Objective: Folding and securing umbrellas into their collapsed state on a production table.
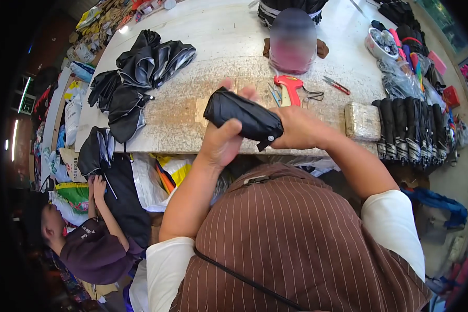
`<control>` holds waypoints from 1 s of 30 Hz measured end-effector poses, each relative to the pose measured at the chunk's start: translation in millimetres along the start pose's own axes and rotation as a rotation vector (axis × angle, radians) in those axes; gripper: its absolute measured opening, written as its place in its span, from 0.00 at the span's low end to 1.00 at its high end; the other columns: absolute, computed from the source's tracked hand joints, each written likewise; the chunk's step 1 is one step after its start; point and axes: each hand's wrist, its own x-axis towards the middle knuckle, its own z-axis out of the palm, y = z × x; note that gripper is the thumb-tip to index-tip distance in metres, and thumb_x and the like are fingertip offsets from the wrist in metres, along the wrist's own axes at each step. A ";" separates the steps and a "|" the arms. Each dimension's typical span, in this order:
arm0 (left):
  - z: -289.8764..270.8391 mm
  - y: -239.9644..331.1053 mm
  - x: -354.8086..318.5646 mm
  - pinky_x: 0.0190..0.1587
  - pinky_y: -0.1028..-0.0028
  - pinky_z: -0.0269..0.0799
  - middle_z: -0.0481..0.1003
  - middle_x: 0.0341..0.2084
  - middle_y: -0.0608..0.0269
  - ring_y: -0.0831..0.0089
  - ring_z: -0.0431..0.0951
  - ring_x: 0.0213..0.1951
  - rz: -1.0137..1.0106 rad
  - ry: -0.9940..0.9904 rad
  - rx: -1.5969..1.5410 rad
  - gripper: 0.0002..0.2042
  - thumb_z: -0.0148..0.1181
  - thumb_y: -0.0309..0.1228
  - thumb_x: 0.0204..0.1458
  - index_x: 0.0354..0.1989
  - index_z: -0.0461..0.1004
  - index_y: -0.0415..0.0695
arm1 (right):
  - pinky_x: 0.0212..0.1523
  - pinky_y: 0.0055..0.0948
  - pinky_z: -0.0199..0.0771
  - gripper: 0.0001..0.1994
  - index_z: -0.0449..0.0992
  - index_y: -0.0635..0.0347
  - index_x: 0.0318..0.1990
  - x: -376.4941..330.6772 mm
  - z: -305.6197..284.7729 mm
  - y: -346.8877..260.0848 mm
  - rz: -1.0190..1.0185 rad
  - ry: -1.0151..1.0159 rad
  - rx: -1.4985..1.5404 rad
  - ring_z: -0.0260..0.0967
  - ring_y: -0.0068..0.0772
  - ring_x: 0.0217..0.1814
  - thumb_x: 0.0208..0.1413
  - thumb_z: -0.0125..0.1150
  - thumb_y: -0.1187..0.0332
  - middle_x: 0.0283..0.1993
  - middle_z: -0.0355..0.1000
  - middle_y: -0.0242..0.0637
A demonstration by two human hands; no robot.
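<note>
A compact black folding umbrella [242, 115], rolled into a short bundle, is held above the table's near edge. My left hand [222, 139] is closed around its left part, thumb on the near side and fingertips showing beyond the far side. At the other end, my right hand [299, 127] grips the umbrella near a small strap with a silver snap. Just beyond my hands lie a red and white pistol-shaped tool [291, 89], a small dark-handled tool [313, 95] and red-handled snips [338, 85].
Loose black umbrellas [153, 60] spread over the worktable's [218, 31] left side. A co-worker [96, 244] at the left handles another umbrella [96, 151]. On the right stand a wrapped block [362, 121], a row of folded umbrellas [411, 127] and a tub [382, 42]. A blurred rounded shape [293, 41] is ahead.
</note>
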 end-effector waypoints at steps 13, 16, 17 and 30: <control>8.7 35.7 18.4 0.54 0.63 0.62 0.71 0.31 0.64 0.68 0.73 0.37 0.439 -0.409 0.494 0.13 0.60 0.26 0.47 0.37 0.62 0.50 | 0.21 0.20 0.68 0.10 0.75 0.65 0.36 -27.4 -10.6 -14.8 0.039 -0.030 1.023 0.66 0.24 0.20 0.47 0.63 0.70 0.23 0.72 0.35; 36.7 26.9 13.8 0.53 0.64 0.63 0.71 0.30 0.64 0.67 0.73 0.38 0.340 -0.236 0.163 0.11 0.60 0.31 0.49 0.37 0.63 0.50 | 0.18 0.17 0.65 0.07 0.74 0.64 0.36 -29.2 5.1 -44.7 0.053 -0.134 1.017 0.65 0.19 0.19 0.51 0.60 0.71 0.23 0.71 0.36; 44.8 24.5 11.9 0.53 0.64 0.63 0.71 0.30 0.64 0.67 0.73 0.38 0.281 -0.144 0.000 0.11 0.60 0.33 0.50 0.37 0.64 0.49 | 0.23 0.17 0.67 0.09 0.74 0.63 0.38 -24.9 16.8 -47.2 0.076 -0.211 0.965 0.67 0.19 0.23 0.53 0.59 0.68 0.27 0.72 0.36; 8.4 5.2 -7.5 0.47 0.66 0.67 0.72 0.28 0.64 0.66 0.75 0.38 -0.051 -0.037 -0.287 0.15 0.57 0.47 0.52 0.34 0.68 0.48 | 0.39 0.16 0.70 0.14 0.70 0.63 0.50 -1.4 27.8 23.8 -0.195 0.229 1.069 0.70 0.19 0.37 0.55 0.55 0.74 0.40 0.74 0.37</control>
